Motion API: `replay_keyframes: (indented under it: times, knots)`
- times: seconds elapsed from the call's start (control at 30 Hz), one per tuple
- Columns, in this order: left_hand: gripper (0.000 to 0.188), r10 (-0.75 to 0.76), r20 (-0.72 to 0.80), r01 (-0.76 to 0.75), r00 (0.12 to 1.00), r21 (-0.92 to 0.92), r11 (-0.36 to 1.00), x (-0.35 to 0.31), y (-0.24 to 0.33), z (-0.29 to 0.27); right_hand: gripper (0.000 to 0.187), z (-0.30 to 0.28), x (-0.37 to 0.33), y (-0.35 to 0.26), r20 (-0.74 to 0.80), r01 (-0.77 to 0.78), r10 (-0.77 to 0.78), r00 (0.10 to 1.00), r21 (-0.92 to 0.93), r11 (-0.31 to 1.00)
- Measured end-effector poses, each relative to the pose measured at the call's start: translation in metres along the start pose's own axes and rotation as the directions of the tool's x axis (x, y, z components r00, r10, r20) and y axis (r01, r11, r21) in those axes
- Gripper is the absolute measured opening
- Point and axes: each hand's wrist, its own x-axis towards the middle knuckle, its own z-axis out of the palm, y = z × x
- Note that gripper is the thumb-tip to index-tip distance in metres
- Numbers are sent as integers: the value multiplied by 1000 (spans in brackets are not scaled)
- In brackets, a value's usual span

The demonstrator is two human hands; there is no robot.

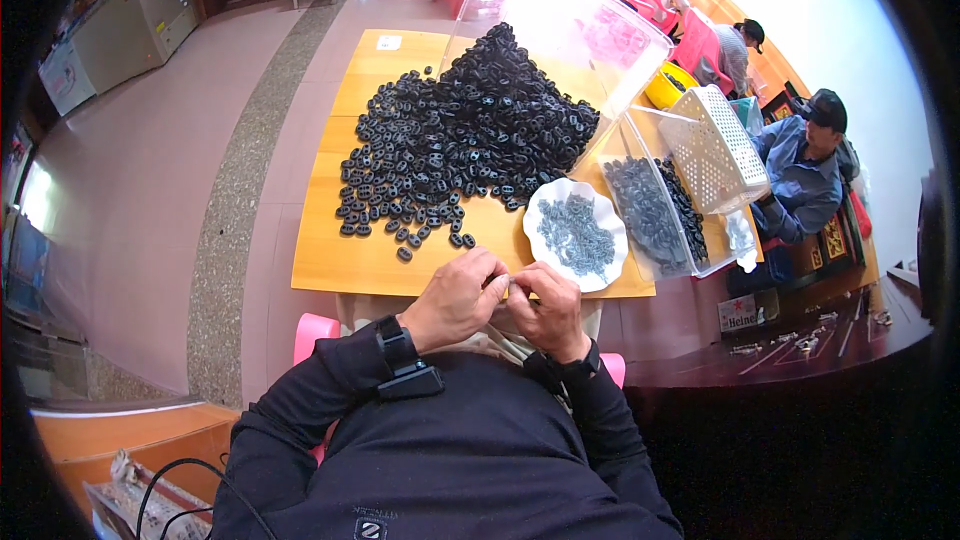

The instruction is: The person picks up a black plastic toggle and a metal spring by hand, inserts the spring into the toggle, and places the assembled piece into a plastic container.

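My left hand (455,300) and my right hand (546,308) meet at the near edge of the table, fingertips pinched together. Whatever sits between them is too small and covered to make out. Just beyond them lies a big heap of small black oval pieces with two holes (440,145), with a few loose ones (405,253) close to my left hand. Beside my right hand stands a white plate with a wavy rim (538,231), holding many tiny silvery metal parts (575,233).
A clear plastic bin (630,45) lies tipped behind the heap on the wooden table (325,260). At right, a clear box (640,205) holds more black pieces beside a white perforated basket (718,150). A yellow bowl (668,88) and a seated person (805,170) are farther right.
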Motion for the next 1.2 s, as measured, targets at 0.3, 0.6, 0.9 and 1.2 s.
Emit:
replay_keyframes:
  times: [0.3,0.6,0.9,1.2]
  knots:
    - [14,-8,-3,8,1000,4,1000,0,4,-1,11,-4,-5,4,356,-625,535,766,609,489]
    - [11,51,-60,-50,997,20,999,-1,5,1,13,0,-8,7,430,-630,565,704,745,218]
    - [11,52,-58,-52,997,13,999,-1,7,0,12,-7,-5,4,373,-642,553,745,627,441]
    - [14,-36,-8,36,999,-56,998,-1,4,-1,8,-3,-7,7,195,-422,375,906,409,809]
